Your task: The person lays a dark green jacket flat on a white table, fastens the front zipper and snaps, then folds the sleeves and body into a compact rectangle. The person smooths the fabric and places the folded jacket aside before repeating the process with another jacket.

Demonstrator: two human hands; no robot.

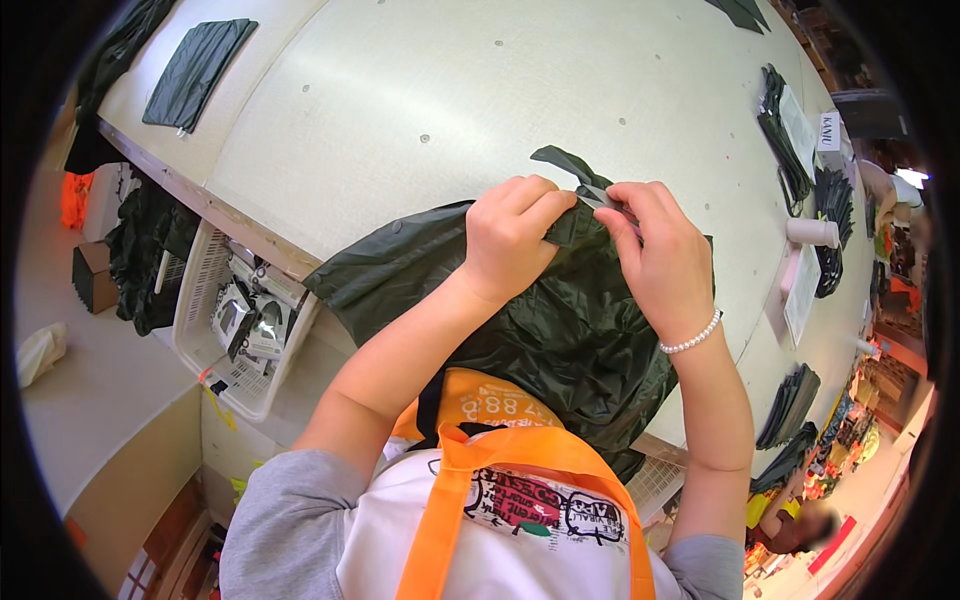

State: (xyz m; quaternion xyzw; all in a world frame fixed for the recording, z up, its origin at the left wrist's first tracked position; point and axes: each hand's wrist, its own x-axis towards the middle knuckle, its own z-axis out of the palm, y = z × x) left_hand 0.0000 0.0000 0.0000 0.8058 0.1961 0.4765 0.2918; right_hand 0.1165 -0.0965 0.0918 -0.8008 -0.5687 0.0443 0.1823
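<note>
A dark green, shiny garment (pixel 560 310) lies bunched on the table in front of me and hangs over the near edge. My left hand (pixel 515 230) pinches a fold of it near its upper end, where a narrow strip of the same fabric sticks up. From the fingers of my right hand (pixel 655 240) a pair of silver thread snips (pixel 598 196) points left, with the blades against the fabric beside my left fingertips. Most of the snips' handle is hidden inside the right hand.
The pale table (pixel 400 90) carries a folded dark green piece (pixel 200 72) at the far left. Dark folded stacks (pixel 790 405), a white spool (pixel 812 232) and a small box (pixel 830 135) line the right side. Left below the edge sits a white basket (pixel 190 300) of packets.
</note>
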